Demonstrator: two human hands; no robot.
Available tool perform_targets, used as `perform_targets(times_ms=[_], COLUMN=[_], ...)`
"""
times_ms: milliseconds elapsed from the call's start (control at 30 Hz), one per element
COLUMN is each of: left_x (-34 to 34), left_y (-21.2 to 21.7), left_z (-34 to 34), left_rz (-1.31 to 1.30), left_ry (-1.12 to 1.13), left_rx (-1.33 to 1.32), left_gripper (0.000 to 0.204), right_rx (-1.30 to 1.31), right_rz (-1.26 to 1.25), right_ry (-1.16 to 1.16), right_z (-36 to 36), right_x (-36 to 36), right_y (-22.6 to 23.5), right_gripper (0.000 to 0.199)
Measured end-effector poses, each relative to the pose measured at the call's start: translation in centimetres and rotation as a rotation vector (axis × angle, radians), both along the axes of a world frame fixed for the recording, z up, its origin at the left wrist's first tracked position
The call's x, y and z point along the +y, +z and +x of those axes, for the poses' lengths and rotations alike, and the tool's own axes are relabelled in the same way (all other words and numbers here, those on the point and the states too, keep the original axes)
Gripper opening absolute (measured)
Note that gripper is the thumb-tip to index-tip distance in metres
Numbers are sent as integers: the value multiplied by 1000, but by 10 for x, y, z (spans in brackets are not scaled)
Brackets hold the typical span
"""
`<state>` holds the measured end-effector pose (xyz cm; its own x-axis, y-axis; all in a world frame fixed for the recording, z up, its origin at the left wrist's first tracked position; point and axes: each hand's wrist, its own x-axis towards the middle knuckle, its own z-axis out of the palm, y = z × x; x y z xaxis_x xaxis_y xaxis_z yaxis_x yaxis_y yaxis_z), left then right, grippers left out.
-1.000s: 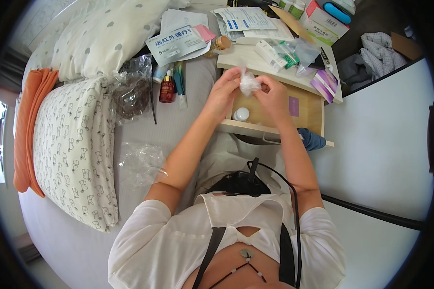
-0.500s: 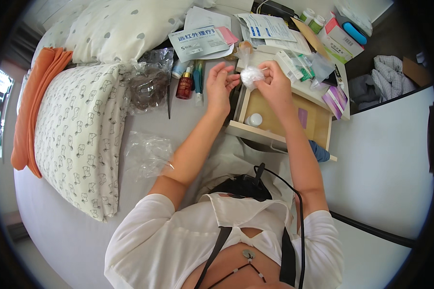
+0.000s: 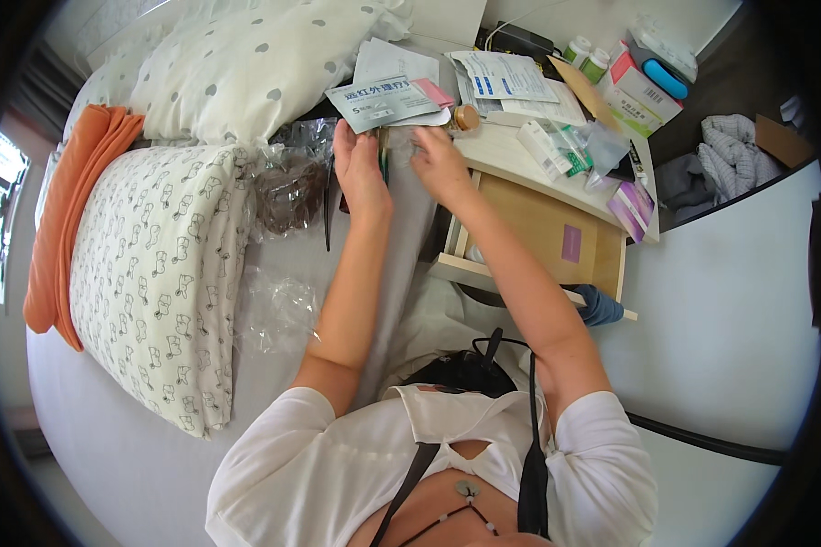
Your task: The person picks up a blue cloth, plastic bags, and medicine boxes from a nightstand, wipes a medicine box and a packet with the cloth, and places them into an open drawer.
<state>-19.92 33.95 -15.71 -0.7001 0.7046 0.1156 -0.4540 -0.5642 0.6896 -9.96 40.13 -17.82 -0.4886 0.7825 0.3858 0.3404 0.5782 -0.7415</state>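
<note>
My left hand (image 3: 363,173) is over the bed beside the nightstand, against the lower edge of a silvery flat packet (image 3: 380,102). Its fingers look apart, and it covers most of the small bottles and tubes there. Just to its right, my right hand (image 3: 442,166) has its fingers curled in. Thin clear plastic (image 3: 403,142) seems to lie by those fingertips; whether they grip it is unclear. A clear bag holding a brown bundle (image 3: 290,193) lies left of my left hand. Near my right hand stands a small jar (image 3: 465,118) with a tan lid.
The nightstand drawer (image 3: 527,214) is pulled out, with a purple card (image 3: 571,243) inside. Boxes (image 3: 545,149) and papers (image 3: 506,77) crowd the nightstand top. An empty clear bag (image 3: 278,310) and a folded patterned quilt (image 3: 155,283) lie on the bed.
Both hands have moved left, from above the drawer to the bottles and tubes on the bed. The white plastic bundle my right hand held is no longer plainly visible.
</note>
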Motion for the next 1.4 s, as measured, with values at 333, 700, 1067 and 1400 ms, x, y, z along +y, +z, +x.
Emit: perform_targets(times_ms=[333, 700, 1067, 1400], left_x=[-12, -17, -32, -29], left_y=[17, 14, 5, -2], left_z=[22, 57, 107, 109], left_rz=[-43, -7, -19, -47], left_ry=[266, 23, -451, -516], left_rx=[372, 536, 511, 477], left_gripper=[31, 15, 13, 13], right_rx=[-202, 98, 439, 852], right_rz=[96, 84, -283, -775], right_ry=[246, -503, -1122, -854], right_z=[25, 208, 342, 340], right_x=[-20, -42, -20, 4], right_y=[13, 44, -12, -20], right_gripper=[43, 19, 39, 30])
